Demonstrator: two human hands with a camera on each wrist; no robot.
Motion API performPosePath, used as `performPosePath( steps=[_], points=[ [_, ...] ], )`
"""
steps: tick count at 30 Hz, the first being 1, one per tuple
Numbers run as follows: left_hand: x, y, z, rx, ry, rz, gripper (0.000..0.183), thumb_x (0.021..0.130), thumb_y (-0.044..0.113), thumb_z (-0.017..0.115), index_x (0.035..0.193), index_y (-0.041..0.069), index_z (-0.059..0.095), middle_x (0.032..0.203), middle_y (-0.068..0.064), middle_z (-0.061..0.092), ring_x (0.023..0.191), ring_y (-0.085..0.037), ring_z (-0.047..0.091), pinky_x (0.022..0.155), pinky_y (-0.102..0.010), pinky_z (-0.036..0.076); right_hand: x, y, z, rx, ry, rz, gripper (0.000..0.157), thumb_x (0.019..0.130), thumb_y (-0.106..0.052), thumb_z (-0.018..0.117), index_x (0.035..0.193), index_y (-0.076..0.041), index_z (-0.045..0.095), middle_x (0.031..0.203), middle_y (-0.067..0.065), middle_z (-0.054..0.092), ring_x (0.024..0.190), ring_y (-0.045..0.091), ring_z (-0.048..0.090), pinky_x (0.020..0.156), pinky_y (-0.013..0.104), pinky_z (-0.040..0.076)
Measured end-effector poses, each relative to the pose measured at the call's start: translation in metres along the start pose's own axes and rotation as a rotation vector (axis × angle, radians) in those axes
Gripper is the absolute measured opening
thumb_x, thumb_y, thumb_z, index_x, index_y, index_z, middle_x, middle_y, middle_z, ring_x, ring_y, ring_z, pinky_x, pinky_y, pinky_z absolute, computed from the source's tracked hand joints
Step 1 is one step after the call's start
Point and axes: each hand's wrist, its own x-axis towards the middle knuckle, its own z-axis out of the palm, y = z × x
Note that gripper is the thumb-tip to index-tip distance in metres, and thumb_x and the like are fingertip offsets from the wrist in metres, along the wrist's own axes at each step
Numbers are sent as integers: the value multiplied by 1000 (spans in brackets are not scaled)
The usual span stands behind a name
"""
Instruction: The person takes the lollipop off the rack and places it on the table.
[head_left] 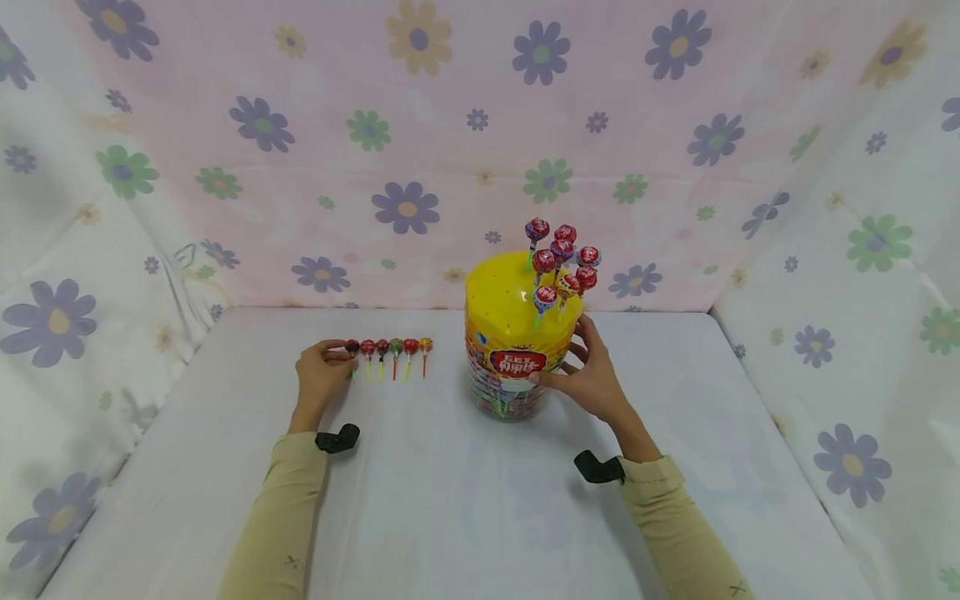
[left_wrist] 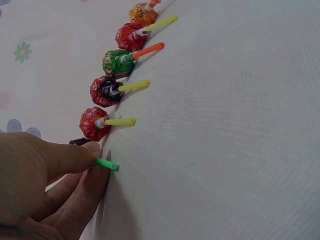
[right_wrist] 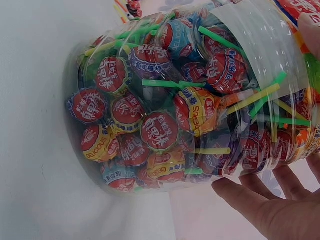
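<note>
My left hand [head_left: 318, 379] pinches a lollipop with a green stick [left_wrist: 107, 164] at the left end of a row of lollipops. Its dark wrapped head [head_left: 352, 345] shows just past the fingertips in the head view. Beside it lie several more, among them a green-wrapped lollipop [left_wrist: 118, 63] and an orange one [left_wrist: 143, 14]. My right hand [head_left: 598, 382] grips the side of a clear candy jar [right_wrist: 165, 115] with a yellow lid [head_left: 498, 292], thumb in front and fingers behind. Wrapped lollipops fill the jar. Several lollipops [head_left: 545, 297] stand upright in the lid's right part.
A white cloth [head_left: 420, 500] covers the table. Flower-patterned curtains [head_left: 450, 150] close off the back and both sides. Each wrist wears a black camera mount [head_left: 600, 467]. Small holes dot the lid's left part.
</note>
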Motion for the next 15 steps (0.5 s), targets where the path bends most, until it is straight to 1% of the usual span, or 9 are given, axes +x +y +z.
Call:
performPosePath(
  steps=[2,5,7,10,13,15],
  points=[
    [0,-1,0,3,-9,9,42,86,-3,74,126,-11,63,108,-32,70,76,-8,70,60,-6,47,0,0,0,0,1,0,99,80,-10,87,157,-22,27,151,12,40,138,39,46,104,56,50],
    [0,-2,1,14,-16,20,43,86,-3,75,126,-12,62,108,-33,70,84,-24,74,61,-6,47,0,-1,1,2,0,-2,100,80,-10,87,158,-21,26,151,13,39,138,40,46,105,56,49],
    [0,-2,2,28,-13,23,43,86,-2,75,126,-12,62,107,-32,70,89,-33,74,61,-8,47,0,-1,1,5,1,0,100,80,-10,87,158,-22,26,151,13,40,138,40,46,105,56,49],
    [0,-1,2,60,-9,22,45,86,0,76,127,-12,62,107,-31,71,94,-38,73,64,-13,51,0,-1,1,8,0,3,99,80,-10,87,157,-22,27,151,13,40,138,40,46,105,56,49],
    [-2,2,1,96,2,22,47,87,4,76,128,-12,61,108,-30,71,97,-41,72,69,-21,55,0,-1,1,8,0,-1,98,80,-10,87,157,-23,27,150,12,40,138,40,46,104,56,49],
    [-3,6,0,111,22,32,47,88,6,76,128,-12,61,107,-30,71,97,-42,72,72,-27,57,0,-1,0,6,-1,-5,98,80,-10,87,157,-22,27,150,12,41,137,40,46,104,56,49]
  ],
)
